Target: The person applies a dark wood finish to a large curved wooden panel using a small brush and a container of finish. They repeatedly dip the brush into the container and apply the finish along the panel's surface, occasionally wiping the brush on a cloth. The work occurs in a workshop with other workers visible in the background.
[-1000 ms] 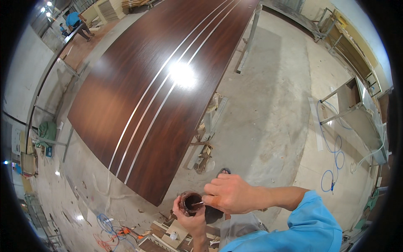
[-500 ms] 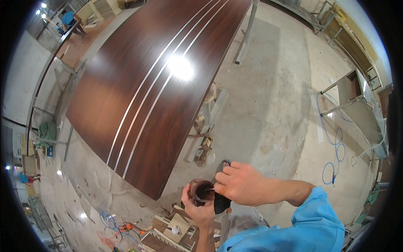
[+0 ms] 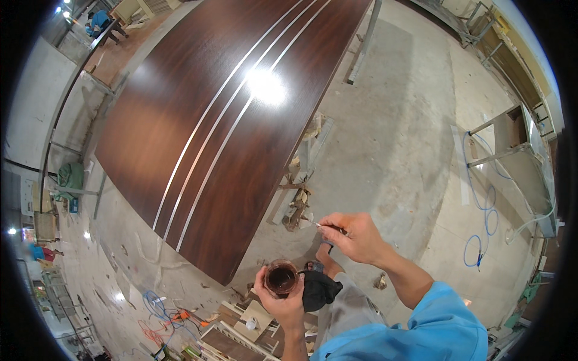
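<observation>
My left hand (image 3: 283,305) is wrapped round a small clear jar (image 3: 282,278) of dark brown liquid, its open mouth facing up. My right hand (image 3: 355,233) pinches a thin brush (image 3: 312,223), whose tip points left toward the long panel, apart from both panel and jar. The glossy dark brown wooden panel (image 3: 198,120) lies ahead of me, with three pale stripes along its length and a bright light reflected in it. Beside the jar, a black cloth (image 3: 320,292) hangs against my left fingers; whether they grip it I cannot tell.
Wood scraps (image 3: 296,207) and metal supports lie under the panel's right edge. A metal frame table (image 3: 518,147) stands at right, near a coiled blue hose (image 3: 481,228). Wooden pieces (image 3: 241,331) and tangled cables (image 3: 159,316) are at lower left. Another person (image 3: 101,23) bends far off at upper left.
My right hand has lifted the brush out of the jar and moved up and to the right. The jar has turned more upright in my left hand. My view has shifted slightly.
</observation>
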{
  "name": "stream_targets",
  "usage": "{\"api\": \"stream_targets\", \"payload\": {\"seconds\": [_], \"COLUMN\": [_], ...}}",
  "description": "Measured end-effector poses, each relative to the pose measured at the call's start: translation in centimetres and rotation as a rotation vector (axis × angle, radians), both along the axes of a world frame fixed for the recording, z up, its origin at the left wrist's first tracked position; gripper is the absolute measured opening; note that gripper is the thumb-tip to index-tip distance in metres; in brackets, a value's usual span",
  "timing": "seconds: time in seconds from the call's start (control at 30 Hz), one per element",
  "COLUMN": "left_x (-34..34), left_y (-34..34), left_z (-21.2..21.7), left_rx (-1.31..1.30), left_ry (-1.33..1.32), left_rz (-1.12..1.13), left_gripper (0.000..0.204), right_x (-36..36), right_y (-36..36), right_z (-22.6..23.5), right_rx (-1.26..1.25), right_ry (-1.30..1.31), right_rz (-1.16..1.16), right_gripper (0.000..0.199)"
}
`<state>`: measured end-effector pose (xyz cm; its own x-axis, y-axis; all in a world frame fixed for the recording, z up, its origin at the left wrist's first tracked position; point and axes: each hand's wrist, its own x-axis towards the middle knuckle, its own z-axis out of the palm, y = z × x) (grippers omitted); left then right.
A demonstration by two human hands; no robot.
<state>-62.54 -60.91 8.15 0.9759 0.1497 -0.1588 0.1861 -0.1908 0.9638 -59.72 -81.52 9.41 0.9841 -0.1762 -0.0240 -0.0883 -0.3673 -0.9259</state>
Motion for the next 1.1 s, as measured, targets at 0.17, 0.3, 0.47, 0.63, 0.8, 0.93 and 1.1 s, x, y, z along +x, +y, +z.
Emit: {"api": "stream_targets", "payload": {"seconds": [0.17, 0.3, 0.47, 0.63, 0.8, 0.93, 1.1], "left_x": [-0.3, 0.0, 0.4, 0.6, 2.5, 6.8, 14.1], "left_y": [0.2, 0.0, -0.1, -0.7, -4.1, -9.6, -17.9], "left_z": [-0.4, -0.6, 0.5, 2.7, 6.2, 7.5, 8.9], "left_rx": [0.033, 0.098, 0.064, 0.053, -0.008, -0.043, -0.086], "left_ry": [0.079, 0.068, 0.115, 0.102, 0.071, 0.064, 0.120], "left_rz": [-0.031, -0.080, -0.085, -0.118, -0.166, -0.236, -0.277], "left_gripper": [0.083, 0.082, 0.083, 0.084, 0.082, 0.085, 0.088], "right_x": [1.1, 2.1, 2.9, 2.4, 3.2, 6.1, 14.7], "right_y": [-0.4, -0.5, -1.4, -3.0, -6.9, -13.0, -23.6], "right_z": [-0.9, -1.2, -0.6, 2.0, 4.9, 6.8, 7.7], "right_rx": [0.106, 0.208, 0.295, 0.358, 0.573, 0.508, 0.392], "right_ry": [-0.031, -0.016, -0.015, -0.053, -0.195, -0.330, -0.424], "right_rz": [-0.044, -0.098, -0.126, -0.160, -0.285, -0.321, -0.315], "right_gripper": [0.018, 0.016, 0.015, 0.017, 0.017, 0.018, 0.018]}}
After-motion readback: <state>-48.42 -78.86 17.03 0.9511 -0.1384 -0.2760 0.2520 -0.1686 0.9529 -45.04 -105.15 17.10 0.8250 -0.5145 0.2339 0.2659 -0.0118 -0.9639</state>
